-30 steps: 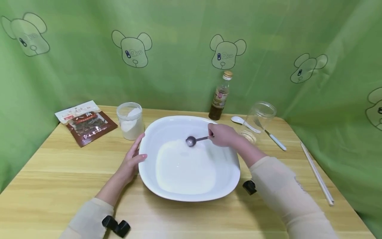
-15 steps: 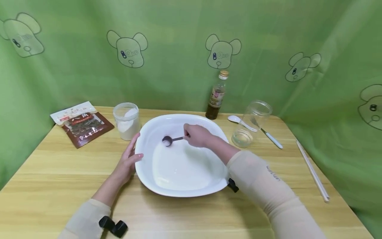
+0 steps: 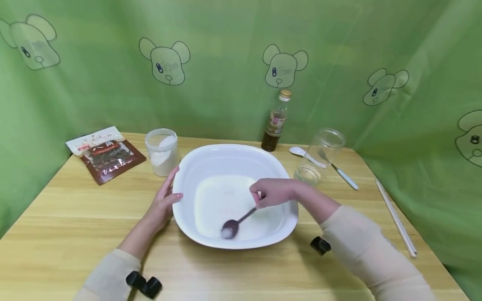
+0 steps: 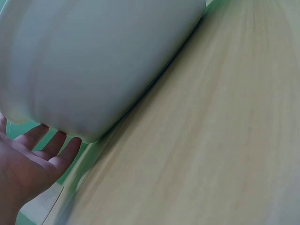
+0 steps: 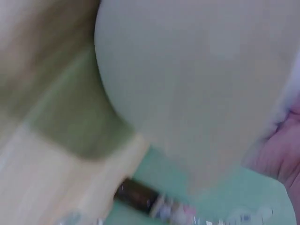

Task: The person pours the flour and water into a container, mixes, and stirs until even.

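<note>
A large white basin [image 3: 233, 156] stands in the middle of the table, its bottom covered by a pale, shiny layer that looks like liquid. On its left side my left hand [image 3: 162, 204] holds the rim, thumb over the edge; in the left wrist view the fingers [image 4: 54, 145] lie against the outer wall. My right hand [image 3: 273, 192] grips the handle of a small dark spoon [image 3: 230, 228] over the near part of the basin, its bowl low inside and blurred. The right wrist view shows the basin's outer wall [image 5: 187, 79] and part of my right hand.
Behind the basin stand a tub of white powder [image 3: 162, 152] and a bottle of dark liquid [image 3: 274, 125]. A brown food packet [image 3: 107, 154] lies back left. To the right are a glass jar [image 3: 324, 146], a white spoon [image 3: 306, 156], a pale-handled utensil [image 3: 344, 175] and chopsticks [image 3: 395, 217].
My right hand has swept the spoon leftward along the basin's far part, then toward the near side. My left hand has stayed on the rim.
</note>
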{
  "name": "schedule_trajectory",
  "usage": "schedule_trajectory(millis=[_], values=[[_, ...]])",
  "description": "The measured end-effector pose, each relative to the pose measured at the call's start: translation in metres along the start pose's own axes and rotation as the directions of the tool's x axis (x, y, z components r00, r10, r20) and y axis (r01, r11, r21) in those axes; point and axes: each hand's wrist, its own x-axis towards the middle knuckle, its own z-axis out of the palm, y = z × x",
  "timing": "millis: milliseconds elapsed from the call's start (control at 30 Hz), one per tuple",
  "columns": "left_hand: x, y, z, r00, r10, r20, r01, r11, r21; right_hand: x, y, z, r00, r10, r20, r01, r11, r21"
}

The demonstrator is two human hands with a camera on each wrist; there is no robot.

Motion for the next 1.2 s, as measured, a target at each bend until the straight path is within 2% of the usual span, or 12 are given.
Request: schedule_trajectory(millis=[133,233,367,467,533,667,767,867,933,1033,1100,1200], values=[[0.0,0.002,0.0,1.0,-0.002,0.005,0.002,1.0,0.003,-0.022,0.014,-0.016,0.991,0.111,-0.069,-0.116,0.991,-0.064],[0.0,0.002,0.0,1.0,0.001,0.007,-0.001,1.0,0.001,-0.025,0.025,-0.024,0.961,0.19,-0.199,-0.209,0.975,-0.079],[-0.001,0.003,0.0,1.0,0.007,0.007,-0.007,1.0,0.001,-0.007,0.03,-0.024,0.899,0.246,-0.362,-0.291,0.954,-0.073],[-0.002,0.003,0.0,1.0,0.007,0.006,-0.007,1.0,0.001,0.015,0.023,-0.016,0.878,0.25,-0.409,-0.296,0.954,-0.054],[-0.002,0.003,0.001,1.0,0.011,0.009,-0.011,1.0,0.002,0.029,0.016,-0.007,0.884,0.239,-0.402,-0.264,0.964,-0.009],[-0.001,0.003,0.002,0.999,0.026,0.02,-0.026,1.0,-0.005,0.044,0.005,0.012,0.931,0.194,-0.31,-0.169,0.98,0.107],[0.0,0.002,0.002,0.999,0.028,0.027,-0.027,1.0,-0.011,0.04,0.001,0.019,0.972,0.114,-0.206,-0.086,0.986,0.141],[0.001,0.002,0.001,1.0,0.022,0.02,-0.022,1.0,-0.008,0.025,0.001,0.018,0.994,0.04,-0.105,-0.028,0.992,0.12],[0.002,0.002,0.001,1.0,0.014,0.015,-0.014,1.0,-0.003,0.011,0.003,0.014,0.998,0.02,-0.059,-0.016,0.997,0.078],[0.002,0.002,0.001,1.0,0.003,0.016,-0.003,1.0,0.0,-0.01,0.007,0.005,0.998,0.047,-0.034,-0.046,0.999,0.014],[0.002,0.002,0.001,1.0,-0.001,0.016,0.001,1.0,0.001,-0.021,0.011,-0.001,0.995,0.084,-0.059,-0.086,0.996,-0.025],[0.001,0.001,0.0,1.0,0.001,0.009,-0.001,1.0,0.003,-0.03,0.016,-0.009,0.977,0.153,-0.15,-0.166,0.983,-0.074]])
